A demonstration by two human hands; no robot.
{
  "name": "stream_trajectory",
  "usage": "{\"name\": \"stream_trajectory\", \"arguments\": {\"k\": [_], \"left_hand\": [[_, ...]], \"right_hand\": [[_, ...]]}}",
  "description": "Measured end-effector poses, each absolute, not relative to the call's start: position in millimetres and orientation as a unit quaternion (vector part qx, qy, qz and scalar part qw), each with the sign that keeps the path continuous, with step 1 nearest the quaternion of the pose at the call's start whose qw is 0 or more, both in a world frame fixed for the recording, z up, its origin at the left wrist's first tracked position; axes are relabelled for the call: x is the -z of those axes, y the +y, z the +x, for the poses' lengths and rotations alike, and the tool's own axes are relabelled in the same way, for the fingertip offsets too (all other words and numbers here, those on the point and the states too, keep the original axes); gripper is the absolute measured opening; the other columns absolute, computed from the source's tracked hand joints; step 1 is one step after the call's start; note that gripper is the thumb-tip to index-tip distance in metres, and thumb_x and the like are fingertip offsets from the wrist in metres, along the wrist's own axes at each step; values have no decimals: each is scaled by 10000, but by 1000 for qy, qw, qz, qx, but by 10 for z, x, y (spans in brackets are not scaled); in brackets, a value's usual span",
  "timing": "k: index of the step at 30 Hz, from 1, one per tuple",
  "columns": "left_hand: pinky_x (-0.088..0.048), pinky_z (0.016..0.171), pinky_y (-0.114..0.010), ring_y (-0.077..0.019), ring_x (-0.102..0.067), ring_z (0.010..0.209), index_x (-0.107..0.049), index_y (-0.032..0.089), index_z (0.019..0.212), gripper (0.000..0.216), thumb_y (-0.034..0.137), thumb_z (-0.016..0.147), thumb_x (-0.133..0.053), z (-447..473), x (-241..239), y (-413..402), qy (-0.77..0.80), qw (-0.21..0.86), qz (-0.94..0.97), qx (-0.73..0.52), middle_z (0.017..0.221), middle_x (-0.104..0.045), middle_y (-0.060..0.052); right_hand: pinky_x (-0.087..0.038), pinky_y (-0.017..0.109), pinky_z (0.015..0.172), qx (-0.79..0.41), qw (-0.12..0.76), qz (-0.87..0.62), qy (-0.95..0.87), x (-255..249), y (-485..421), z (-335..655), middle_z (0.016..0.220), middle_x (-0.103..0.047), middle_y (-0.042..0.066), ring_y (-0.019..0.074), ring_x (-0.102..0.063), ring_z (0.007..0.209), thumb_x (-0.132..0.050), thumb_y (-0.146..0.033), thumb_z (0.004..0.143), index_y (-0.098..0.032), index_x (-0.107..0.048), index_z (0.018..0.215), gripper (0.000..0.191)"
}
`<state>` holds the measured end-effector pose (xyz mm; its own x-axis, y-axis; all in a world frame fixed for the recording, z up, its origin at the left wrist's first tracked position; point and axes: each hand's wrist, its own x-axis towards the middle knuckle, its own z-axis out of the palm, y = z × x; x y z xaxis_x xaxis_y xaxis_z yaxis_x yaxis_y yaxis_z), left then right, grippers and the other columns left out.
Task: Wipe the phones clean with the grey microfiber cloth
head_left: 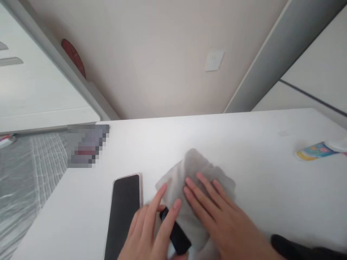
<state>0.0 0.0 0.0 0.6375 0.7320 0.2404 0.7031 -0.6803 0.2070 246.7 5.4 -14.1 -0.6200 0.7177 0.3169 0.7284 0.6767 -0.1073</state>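
Note:
A thin, light grey cloth [173,173] with wrinkles lies spread on the white table. My right hand [225,216] rests flat on it, palm down with the fingers stretched out. At the cloth's lower left, my left hand [146,231] holds a small black oblong object [179,236]. One finger crosses over that object while other fingertips touch near its two ends; its exact kind does not show. A smartphone [123,209] with a dark screen and a pale edge lies just left of my left hand, partly covered by it.
On the right of the white table [257,144] lies a bottle [314,150] with a colourful label. A black item [290,247] sits at the lower right. A blurred-out object [89,144] is at the left edge. Behind the table is a wall with a socket [214,60].

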Motion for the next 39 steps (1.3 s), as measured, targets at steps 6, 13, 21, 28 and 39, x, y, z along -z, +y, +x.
{"name": "stream_trajectory", "arguments": {"k": [6, 13, 21, 28, 39], "left_hand": [[-534, 1046, -559, -415, -451, 1443, -8, 240, 1650, 1083, 256, 856, -744, 126, -78, -41, 445, 119, 873, -161, 1667, -283, -223], [-398, 1162, -611, -392, -289, 1536, -25, 291, 1630, 1150, 107, 768, -763, 187, -48, 1, 463, 199, 847, -170, 1716, -133, -192], [-342, 1198, -615, -371, -222, 1563, -151, 179, 1606, 1002, 132, 787, -725, 198, -100, 30, 438, 197, 866, -140, 1694, -206, -218], [-360, 1190, -612, -360, -238, 1560, -126, 193, 1601, 1020, 135, 783, -732, 194, -68, 49, 432, 185, 870, -149, 1685, -242, -212], [-391, 1178, -611, -358, -280, 1546, 4, 275, 1605, 1147, 107, 754, -746, 200, -42, 84, 437, 174, 868, -158, 1687, -259, -184]], "right_hand": [[-442, 494, 1178, -69, 145, -383, -910, 198, -22, 2418, 1599, -445, 125, 302, -442, 1472, -503, -646, 986, -117, -341, 1592, 821], [-299, 517, 1264, -199, 106, -369, -902, 128, -25, 2334, 1663, -319, 120, 313, -318, 1536, -524, -869, 808, -178, -285, 1620, 1092], [-314, 547, 1249, -192, 92, -352, -912, 128, -46, 2501, 1645, -348, 127, 313, -359, 1518, -514, -860, 823, -164, -256, 1619, 1088], [-327, 531, 1244, -121, 131, -381, -907, 148, -105, 2529, 1638, -359, 134, 316, -344, 1524, -499, -805, 885, -144, -252, 1618, 1017], [-356, 535, 1229, -112, 114, -369, -915, 191, -43, 2615, 1666, -293, 147, 330, -351, 1520, -501, -862, 821, -168, -48, 1639, 1164]]}}
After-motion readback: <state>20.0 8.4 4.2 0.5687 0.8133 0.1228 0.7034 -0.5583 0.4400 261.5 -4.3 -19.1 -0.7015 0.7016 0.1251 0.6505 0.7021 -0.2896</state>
